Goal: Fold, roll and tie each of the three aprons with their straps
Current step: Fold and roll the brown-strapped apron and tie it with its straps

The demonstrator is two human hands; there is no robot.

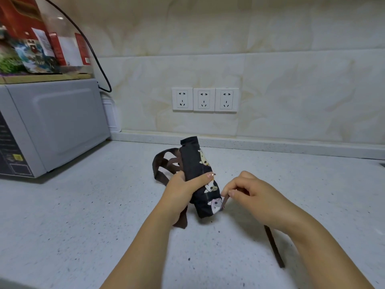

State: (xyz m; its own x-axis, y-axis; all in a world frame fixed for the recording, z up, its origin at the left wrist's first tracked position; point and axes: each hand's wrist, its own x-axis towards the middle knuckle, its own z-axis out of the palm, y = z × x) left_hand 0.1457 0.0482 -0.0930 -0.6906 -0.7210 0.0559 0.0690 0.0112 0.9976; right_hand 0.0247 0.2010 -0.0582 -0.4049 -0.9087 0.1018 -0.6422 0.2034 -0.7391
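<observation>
From where I stand, the rolled black cat-print fabric apron (198, 176) sits mid-way on the speckled white stone countertop (83, 215), its far end pointing to twelve o'clock. The left hand (183, 188) curls round the roll's middle. At three o'clock of it the right hand (252, 195) pinches a thin brown fabric strap (224, 202) beside the roll's near end, and a grey boxy microwave (56, 122) stands at ten o'clock.

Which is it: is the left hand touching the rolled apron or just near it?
Touching. The head view shows the left hand wrapped round the rolled apron, thumb pressed across its dark fabric.
</observation>
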